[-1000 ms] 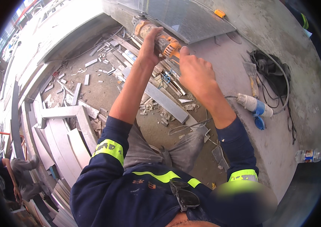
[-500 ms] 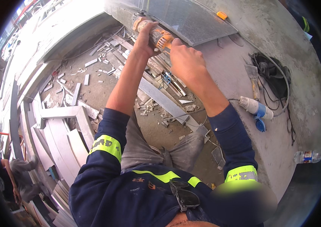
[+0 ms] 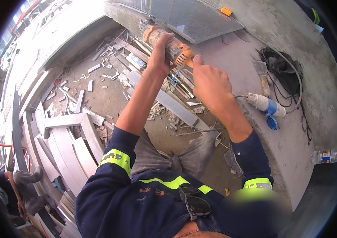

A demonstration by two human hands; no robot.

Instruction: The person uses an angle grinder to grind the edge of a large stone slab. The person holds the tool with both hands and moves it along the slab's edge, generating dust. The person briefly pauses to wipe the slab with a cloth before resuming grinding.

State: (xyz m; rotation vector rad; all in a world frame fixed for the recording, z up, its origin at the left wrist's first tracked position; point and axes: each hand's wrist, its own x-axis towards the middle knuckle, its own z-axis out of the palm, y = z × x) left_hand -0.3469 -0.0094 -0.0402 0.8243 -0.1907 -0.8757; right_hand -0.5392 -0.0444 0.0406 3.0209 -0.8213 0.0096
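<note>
A dusty orange and grey angle grinder (image 3: 154,36) is held out ahead of me in both hands. My left hand (image 3: 163,57) wraps round the middle of its body. Farther back, my right hand (image 3: 211,81) is closed on its rear handle. The grinder's head points away from me, left of a grey stone-like slab (image 3: 200,23) that lies on the concrete ledge. A gap shows between the tool and the slab's near edge. The disc is too small and washed out to make out.
Metal strips, offcuts and a long grey bar (image 3: 172,106) litter the floor below. On the ledge at right lie a blue-white plug connector (image 3: 267,105), a scraper (image 3: 263,77), a black bag (image 3: 285,71) and a plastic bottle (image 3: 327,156). At left, another person (image 3: 15,194) is beside stacked panels (image 3: 63,154).
Both hands and the grinder have shifted right and toward me. The grinder's head has come away from the slab's left side, where haze showed before.
</note>
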